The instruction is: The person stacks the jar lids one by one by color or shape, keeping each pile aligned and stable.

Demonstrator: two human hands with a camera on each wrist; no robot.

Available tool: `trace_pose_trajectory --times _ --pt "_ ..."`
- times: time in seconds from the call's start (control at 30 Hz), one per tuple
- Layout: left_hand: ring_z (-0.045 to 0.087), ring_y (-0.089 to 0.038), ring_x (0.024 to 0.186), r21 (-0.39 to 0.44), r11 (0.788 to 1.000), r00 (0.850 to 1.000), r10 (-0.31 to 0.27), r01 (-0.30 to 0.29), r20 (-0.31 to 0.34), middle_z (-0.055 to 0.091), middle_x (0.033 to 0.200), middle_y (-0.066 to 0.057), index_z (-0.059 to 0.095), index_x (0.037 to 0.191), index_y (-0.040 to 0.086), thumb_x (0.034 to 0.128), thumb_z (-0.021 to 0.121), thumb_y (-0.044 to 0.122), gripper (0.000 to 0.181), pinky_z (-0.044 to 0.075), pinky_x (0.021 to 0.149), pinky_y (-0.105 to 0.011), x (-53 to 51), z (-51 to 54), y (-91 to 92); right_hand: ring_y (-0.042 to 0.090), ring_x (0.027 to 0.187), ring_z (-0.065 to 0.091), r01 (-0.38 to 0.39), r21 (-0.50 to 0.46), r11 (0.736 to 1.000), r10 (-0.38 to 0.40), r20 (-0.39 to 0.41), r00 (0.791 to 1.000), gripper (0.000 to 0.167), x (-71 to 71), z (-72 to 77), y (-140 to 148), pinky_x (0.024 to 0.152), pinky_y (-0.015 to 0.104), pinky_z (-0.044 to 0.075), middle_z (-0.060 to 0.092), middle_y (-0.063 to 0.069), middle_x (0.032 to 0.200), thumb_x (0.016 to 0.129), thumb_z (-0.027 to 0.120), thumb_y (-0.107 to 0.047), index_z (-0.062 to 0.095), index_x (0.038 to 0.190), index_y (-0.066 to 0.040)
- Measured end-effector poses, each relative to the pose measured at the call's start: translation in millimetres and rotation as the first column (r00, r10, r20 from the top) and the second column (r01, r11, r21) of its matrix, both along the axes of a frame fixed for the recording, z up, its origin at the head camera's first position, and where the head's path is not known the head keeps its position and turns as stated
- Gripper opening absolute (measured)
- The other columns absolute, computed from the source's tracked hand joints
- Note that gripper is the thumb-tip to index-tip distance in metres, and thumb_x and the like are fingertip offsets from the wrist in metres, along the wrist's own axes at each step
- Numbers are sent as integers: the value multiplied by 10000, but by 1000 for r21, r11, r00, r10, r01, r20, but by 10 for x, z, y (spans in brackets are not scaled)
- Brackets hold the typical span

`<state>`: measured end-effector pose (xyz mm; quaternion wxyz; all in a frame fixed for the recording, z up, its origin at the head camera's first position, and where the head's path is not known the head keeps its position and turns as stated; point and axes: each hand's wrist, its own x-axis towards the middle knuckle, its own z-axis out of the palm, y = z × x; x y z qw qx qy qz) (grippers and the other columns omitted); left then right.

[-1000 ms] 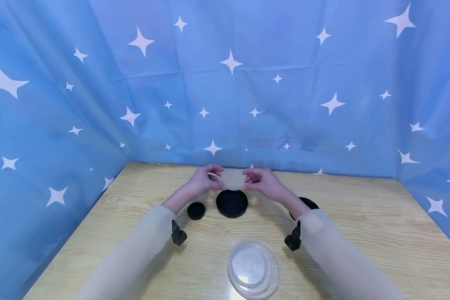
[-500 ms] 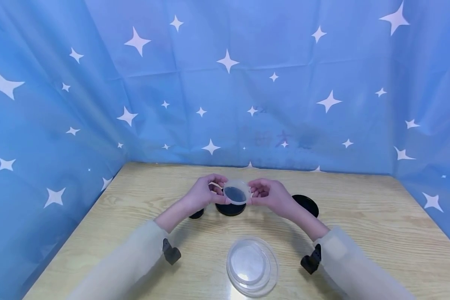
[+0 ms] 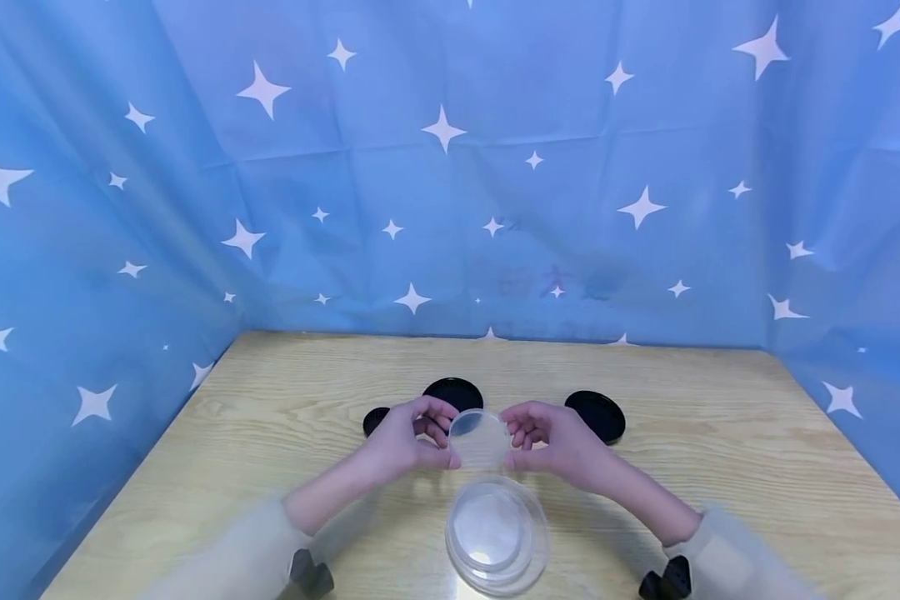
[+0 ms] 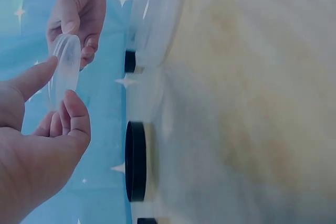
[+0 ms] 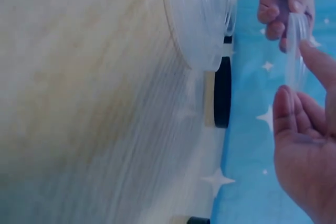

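Both hands hold a small round translucent dish (image 3: 480, 438) by its edges, raised above the table. The left hand (image 3: 412, 435) pinches its left side between thumb and fingers; the right hand (image 3: 558, 442) grips the right side likewise. Nearer the person, a stack of clear round dishes (image 3: 495, 533) lies on the wood, just below the held one in the head view. In the left wrist view the held dish (image 4: 66, 69) is seen nearly edge-on between thumb and fingertips. The right wrist view shows the same dish (image 5: 296, 51), also edge-on.
Behind the hands lies a black round lid (image 3: 453, 392). A smaller black disc (image 3: 376, 419) is partly behind the left hand, and another black lid (image 3: 596, 415) lies beyond the right hand. A blue star-patterned curtain (image 3: 450, 208) borders the wooden table (image 3: 307, 375).
Both hands have brought the small dish from over the middle black lid toward the person, close to the clear stack. The middle lid shows more fully behind it. The view has shifted slightly.
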<state>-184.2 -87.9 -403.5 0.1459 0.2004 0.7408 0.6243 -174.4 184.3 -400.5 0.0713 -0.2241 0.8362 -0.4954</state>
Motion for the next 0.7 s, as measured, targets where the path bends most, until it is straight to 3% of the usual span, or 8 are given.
trace_pose_trajectory --times 0.17,0.5,0.7 --pt "613 -190 845 13 1000 1000 -6 6 22 555 1039 -100 590 1188 -85 722 868 -89 543 577 731 -257 156 -28 -30 140 848 631 -26 -12 1000 26 2 1000 502 114 -31 -13 764 266 567 647 150 1016 794 884 -66 651 1214 84" --pt "615 -196 860 3 997 996 -72 72 51 540 1078 -114 585 1220 -52 714 871 -81 582 557 708 -228 419 -98 -31 139 840 625 -112 -26 993 112 -3 994 504 379 -55 21 752 285 569 633 44 985 791 897 -133 661 1197 50" --pt "608 -162 810 -59 994 996 -87 88 10 563 1039 -69 619 1187 1 685 888 -63 573 529 645 -208 521 -155 -7 125 829 623 -135 -24 991 135 11 991 503 480 -137 40 734 279 570 638 8 967 770 907 -140 672 1179 34"
